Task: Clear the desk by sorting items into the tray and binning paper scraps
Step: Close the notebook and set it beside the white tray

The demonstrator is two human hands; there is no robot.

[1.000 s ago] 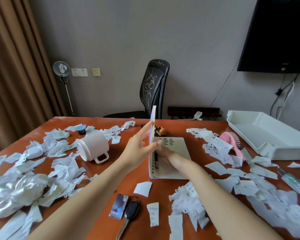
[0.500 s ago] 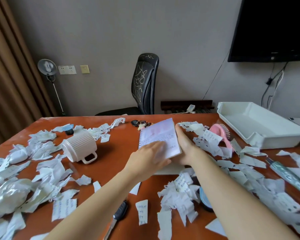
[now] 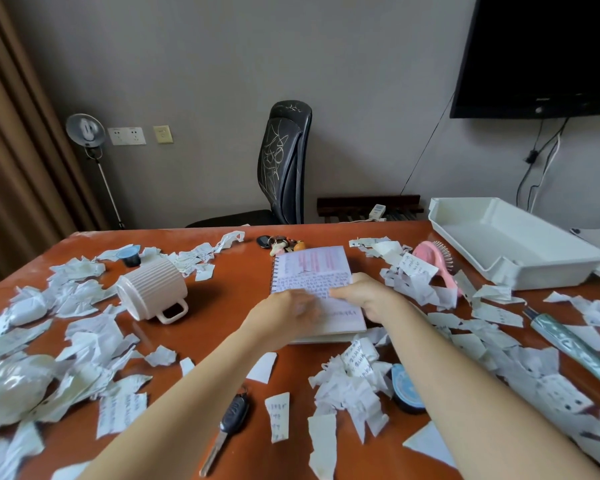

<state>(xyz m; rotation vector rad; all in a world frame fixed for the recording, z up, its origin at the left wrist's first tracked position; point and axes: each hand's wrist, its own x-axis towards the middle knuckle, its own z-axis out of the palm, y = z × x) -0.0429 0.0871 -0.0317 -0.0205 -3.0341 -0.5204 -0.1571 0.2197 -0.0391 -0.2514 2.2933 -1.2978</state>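
A spiral notebook [image 3: 310, 271] lies on the orange desk [image 3: 229, 289] with a handwritten page facing up. My left hand [image 3: 284, 317], blurred, rests flat on its near left part. My right hand [image 3: 362, 292] holds the notebook's right edge, with its fingers lying across the page. A white tray [image 3: 520, 271] stands at the far right and nothing shows inside it. Torn paper scraps [image 3: 350, 386] cover most of the desk on both sides. No bin is in view.
A white ribbed mug [image 3: 153, 292] lies on its side to the left. A car key [image 3: 232, 417], a blue round tin [image 3: 404, 389], a pink hairbrush [image 3: 430, 254], a tube [image 3: 568, 341], a key bunch [image 3: 278, 242] and a small dark cup [image 3: 130, 256] sit among the scraps. A silver bag [image 3: 11, 386] lies at the left edge.
The notebook's upright leaf has been folded down flat, so a written page now faces up. My left hand came down onto it and my right hand moved to its right edge.
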